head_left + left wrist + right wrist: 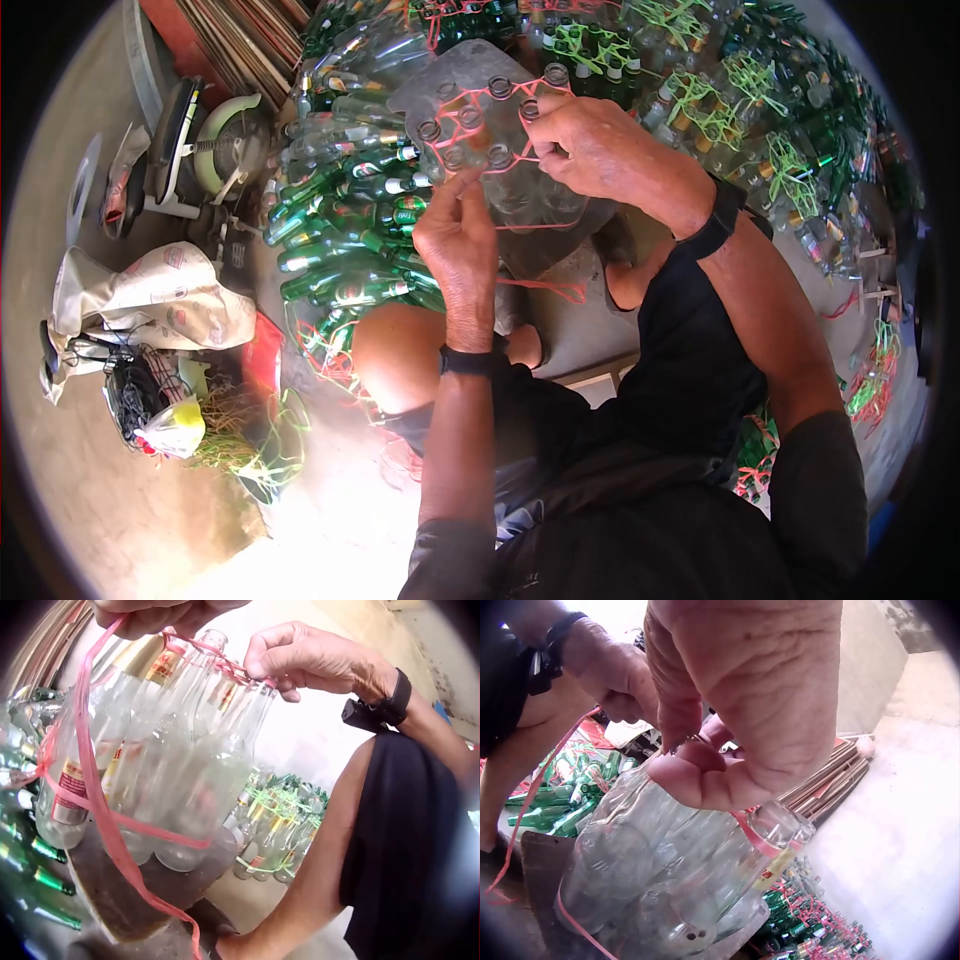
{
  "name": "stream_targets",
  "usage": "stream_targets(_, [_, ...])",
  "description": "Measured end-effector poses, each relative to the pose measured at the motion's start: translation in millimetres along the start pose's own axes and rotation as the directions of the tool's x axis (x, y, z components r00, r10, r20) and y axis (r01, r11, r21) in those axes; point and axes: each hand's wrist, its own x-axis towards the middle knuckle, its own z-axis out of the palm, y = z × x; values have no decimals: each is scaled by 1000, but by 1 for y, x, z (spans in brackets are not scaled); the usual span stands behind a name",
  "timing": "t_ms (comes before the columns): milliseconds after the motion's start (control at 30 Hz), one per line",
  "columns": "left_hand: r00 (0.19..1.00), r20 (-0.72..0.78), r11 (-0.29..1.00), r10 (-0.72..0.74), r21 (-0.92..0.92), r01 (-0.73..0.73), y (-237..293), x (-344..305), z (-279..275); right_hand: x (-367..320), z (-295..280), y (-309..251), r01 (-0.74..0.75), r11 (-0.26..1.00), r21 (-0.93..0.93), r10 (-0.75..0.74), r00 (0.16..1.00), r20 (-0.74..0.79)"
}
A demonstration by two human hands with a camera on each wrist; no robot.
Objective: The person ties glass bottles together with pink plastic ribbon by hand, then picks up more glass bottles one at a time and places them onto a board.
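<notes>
Several clear glass bottles (206,769) stand upright in a bundle, pink ribbon (112,847) laced around their necks and another band lower around their bodies. At the near side of the necks, the left hand (460,235) pinches the ribbon, whose loose tail hangs down past the bottles in the left wrist view. The right hand (610,155), at the right side of the bundle, pinches ribbon against a bottle mouth (264,684). In the right wrist view the right hand (750,697) hides part of the necks, its fingers curled inward.
Beneath the bundle is a dark board (425,85). Green bottles (350,245) lie piled to the left; bundles tied with green ribbon (705,110) stand to the right. A wheeled item (228,150) and a pale sack (180,295) are farther left. The person's knees flank the near side.
</notes>
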Motion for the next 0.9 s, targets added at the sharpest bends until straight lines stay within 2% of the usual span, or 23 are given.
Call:
stream_targets(33, [1000, -5, 1000, -2, 0, 2, 1, -2, 0, 0, 1, 1, -8, 1000, -1, 8, 1000, 2])
stream_targets(100, [989, -11, 984, -149, -97, 147, 4, -6, -2, 0, 1, 1, -15, 1000, -1, 15, 1000, 9])
stream_targets(233, [987, -39, 975, -156, -164, 147, -4, -5, 0, -1, 0, 1, -4, 1000, -25, 4, 1000, 9])
stream_targets(367, [961, 3, 920, -278, -286, 267, -10, -3, 2, 0, -12, -9, -37, 997, -63, 42, 996, 81])
stream_targets(500, [933, 39, 872, -358, -344, 348, -17, 0, 4, 9, -18, -13, 34, 992, -119, -27, 998, 63])
stream_targets(600, [924, 0, 854, -382, -382, 353, -19, 2, 11, 22, -20, -16, 107, 993, -39, -107, 994, 3])
stream_targets(633, [923, -4, 852, -384, -388, 352, -19, 2, 12, 29, -22, -18, 134, 991, -21, -133, 990, 46])
stream_targets(700, [923, -58, 897, -380, -267, 352, -18, 3, 13, 39, -19, -16, 164, 987, -5, -163, 983, 90])
stream_targets(767, [919, -65, 892, -389, -276, 358, -16, 4, 14, 47, -6, -10, 194, 977, 93, -206, 967, 147])
stream_targets(900, [922, -96, 905, -374, -255, 341, -24, 3, 19, 61, 4, -6, 228, 968, 102, -248, 928, 278])
